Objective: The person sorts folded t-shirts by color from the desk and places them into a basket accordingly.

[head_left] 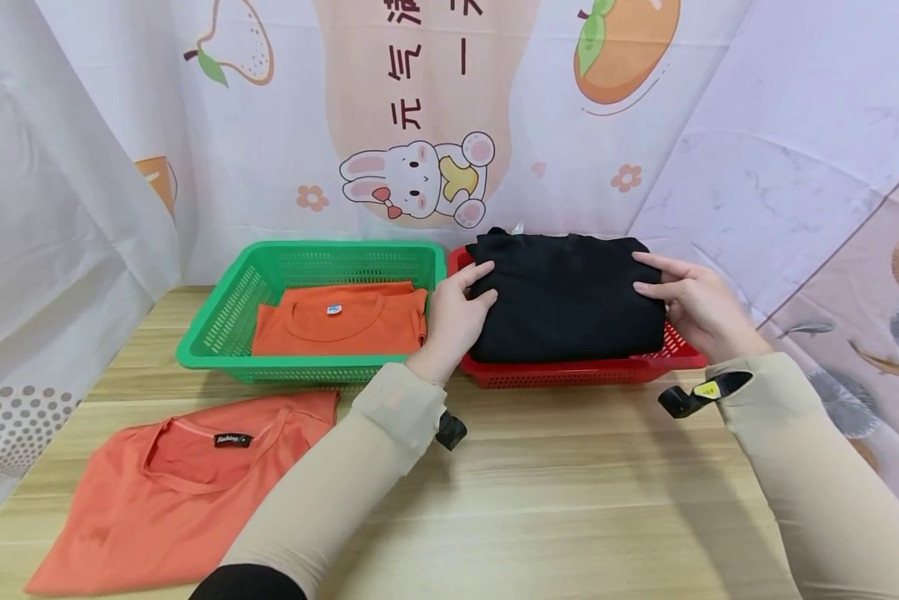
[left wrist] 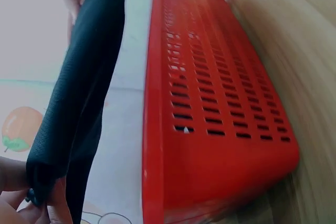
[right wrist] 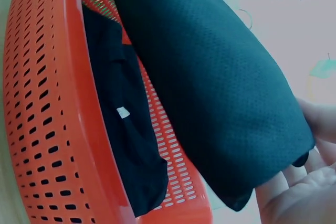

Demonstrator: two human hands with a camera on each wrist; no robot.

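Observation:
A folded black shirt point(head_left: 569, 300) hangs over the red basket point(head_left: 561, 375), held at its two sides. My left hand point(head_left: 452, 325) grips its left edge, thumb and fingers pinching the cloth in the left wrist view. On the opposite edge, my right hand point(head_left: 700, 308) holds the shirt between thumb and fingers. The right wrist view shows a gap between the raised shirt point(right wrist: 210, 82) and the basket's rim point(right wrist: 86, 77). Below it, another black garment point(right wrist: 128, 140) with a small white tag lies inside the basket.
A green basket point(head_left: 217, 367) stands left of the red one with a folded orange T-shirt point(head_left: 337, 321) in it. Another orange T-shirt point(head_left: 187, 517) lies on the wooden table point(head_left: 539, 500) at the front left. A printed curtain point(head_left: 554, 125) hangs behind the baskets.

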